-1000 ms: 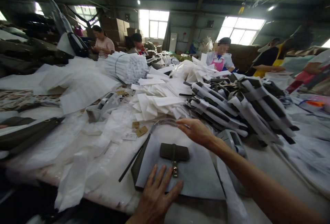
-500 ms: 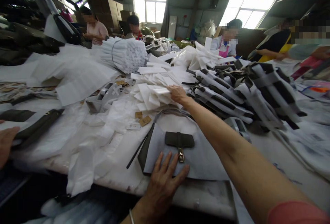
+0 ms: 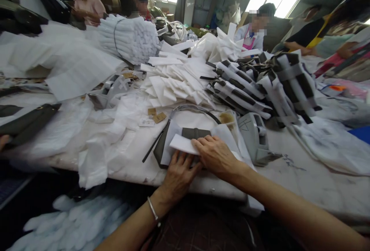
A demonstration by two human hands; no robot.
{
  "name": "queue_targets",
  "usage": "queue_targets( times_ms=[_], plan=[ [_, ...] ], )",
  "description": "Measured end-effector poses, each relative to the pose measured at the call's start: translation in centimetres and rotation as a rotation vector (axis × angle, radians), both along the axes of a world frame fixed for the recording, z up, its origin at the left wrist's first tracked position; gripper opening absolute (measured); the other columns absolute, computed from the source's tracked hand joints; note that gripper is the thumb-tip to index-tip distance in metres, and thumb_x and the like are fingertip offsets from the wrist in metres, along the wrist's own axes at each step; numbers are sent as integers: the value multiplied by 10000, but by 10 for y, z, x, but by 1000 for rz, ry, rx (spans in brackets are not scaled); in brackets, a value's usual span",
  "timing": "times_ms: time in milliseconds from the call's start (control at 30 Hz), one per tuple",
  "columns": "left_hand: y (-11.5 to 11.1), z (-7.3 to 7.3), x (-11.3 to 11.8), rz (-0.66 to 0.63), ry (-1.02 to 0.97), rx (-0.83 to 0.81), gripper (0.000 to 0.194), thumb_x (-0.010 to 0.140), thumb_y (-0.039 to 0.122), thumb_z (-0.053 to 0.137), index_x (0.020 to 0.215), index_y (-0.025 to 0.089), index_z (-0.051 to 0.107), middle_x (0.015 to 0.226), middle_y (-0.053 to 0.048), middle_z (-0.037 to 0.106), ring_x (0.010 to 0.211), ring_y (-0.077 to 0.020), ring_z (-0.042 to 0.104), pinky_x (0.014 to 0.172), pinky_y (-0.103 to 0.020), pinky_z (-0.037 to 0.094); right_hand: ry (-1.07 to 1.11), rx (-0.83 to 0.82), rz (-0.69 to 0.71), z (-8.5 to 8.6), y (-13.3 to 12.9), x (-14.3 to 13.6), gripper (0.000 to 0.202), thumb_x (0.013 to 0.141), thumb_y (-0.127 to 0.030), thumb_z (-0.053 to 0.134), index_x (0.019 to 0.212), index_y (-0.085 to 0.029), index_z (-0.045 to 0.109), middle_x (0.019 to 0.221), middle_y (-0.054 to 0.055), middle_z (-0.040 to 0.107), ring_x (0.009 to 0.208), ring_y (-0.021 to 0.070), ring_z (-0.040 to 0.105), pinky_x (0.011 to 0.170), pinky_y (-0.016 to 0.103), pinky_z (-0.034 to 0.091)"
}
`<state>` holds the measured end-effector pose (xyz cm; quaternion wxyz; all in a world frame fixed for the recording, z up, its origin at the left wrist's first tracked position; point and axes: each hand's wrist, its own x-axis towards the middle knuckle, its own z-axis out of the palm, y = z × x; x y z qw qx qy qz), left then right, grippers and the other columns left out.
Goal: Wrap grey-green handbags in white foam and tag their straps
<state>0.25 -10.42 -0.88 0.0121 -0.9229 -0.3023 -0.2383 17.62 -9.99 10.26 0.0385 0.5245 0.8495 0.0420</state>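
Observation:
A dark grey handbag (image 3: 162, 151) with white sheet over its front lies at the table edge, its handle toward the back. My right hand (image 3: 215, 154) is closed on a white foam strip (image 3: 182, 144), which lies across the bag's front over the dark flap (image 3: 190, 132). Beside it my left hand (image 3: 180, 172) rests on the lower front of the bag, fingers spread, their tips partly under the strip. The metal clasp is hidden beneath the strip and hands.
Behind the bag is a pile of white foam strips (image 3: 176, 83). Wrapped dark bags (image 3: 239, 93) lie to its right. A tape dispenser (image 3: 254, 137) stands right of the bag. Crumpled white wrapping (image 3: 101, 143) covers the left. Another person's hand (image 3: 3, 142) touches a dark bag (image 3: 31, 123). People work behind.
My right hand has come back from the foam pile to the bag with a strip in it. My left hand has stayed on the bag's front. The view has shifted slightly.

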Motion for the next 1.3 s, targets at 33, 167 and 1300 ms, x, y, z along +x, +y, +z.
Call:
queue_targets(
  times_ms=[33,167,1300],
  plan=[
    [0,1,0,-3,9,-21,512,933,174,521,1423,319,485,1274,-121,605,1180,-301,554,1023,-542,428,28,-20,16,-10,-4,7,360,891,-120,513,1246,-127,573,1175,155,667,1062,286,614,902,405,464],
    [0,2,0,-6,33,-15,555,934,152,520,1456,324,442,1224,-112,621,1116,-274,585,1000,-503,449,109,-41,73,-8,-12,29,554,872,-26,447,1418,-126,443,1398,158,545,1246,266,528,1017,410,424],
    [-2,12,-20,-130,-193,33,324,966,103,496,1278,143,573,1117,-112,681,1080,-200,620,973,-373,500,256,5,16,-43,-37,32,639,885,-390,700,1425,-142,464,1480,143,484,1340,365,452,1074,576,391]
  ],
)
